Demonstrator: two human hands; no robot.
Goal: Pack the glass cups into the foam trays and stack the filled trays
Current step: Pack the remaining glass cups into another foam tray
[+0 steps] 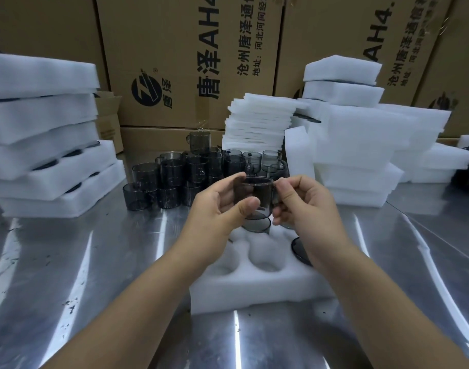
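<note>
Left hand [221, 209] and right hand [306, 206] grip glass cup [256, 189] between them.

The glass cup [254, 193] at the centre is a see-through smoky grey. The loose cups [174, 179] at 12 o'clock share that grey, darker where they overlap. The foam tray [254, 291] at 6 o'clock is plain white. So are the filled trays [41, 129] at 10 o'clock, which show thin black slivers between layers, and the foam sheets [257, 123] at 1 o'clock. The table [68, 262] is silver-grey with white glare streaks and black specks. The cardboard boxes [188, 49] are brown with black lettering.
</note>
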